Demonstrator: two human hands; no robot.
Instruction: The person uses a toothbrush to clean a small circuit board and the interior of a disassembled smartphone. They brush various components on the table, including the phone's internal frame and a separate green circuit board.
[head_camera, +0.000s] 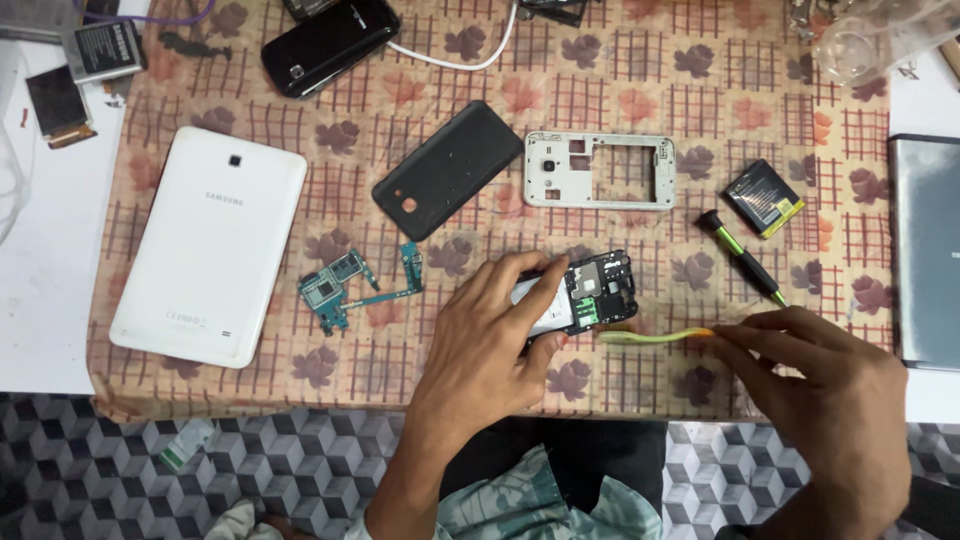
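Just right of centre in the frame, an opened black smartphone body with its innards exposed (585, 292) lies on the patterned cloth (640, 70), long axis roughly left to right. Fingers of the left hand (490, 335) clamp its left end, apparently steadying it. Meanwhile the right hand (825, 385) pinches a thin yellow-green plastic pry tool (655, 336), tip pointing left at the phone's lower edge.

Two bare hands and forearms in view, left hand (490, 335) and right hand (835, 400). No rings, watch, bracelets or gloves. Nails short, unpainted. No sleeves over the wrists or forearms. Below, a shirt (540, 500) in pale teal-green with a white leaf or floral print, over dark trousers (610, 455), black or near-black.
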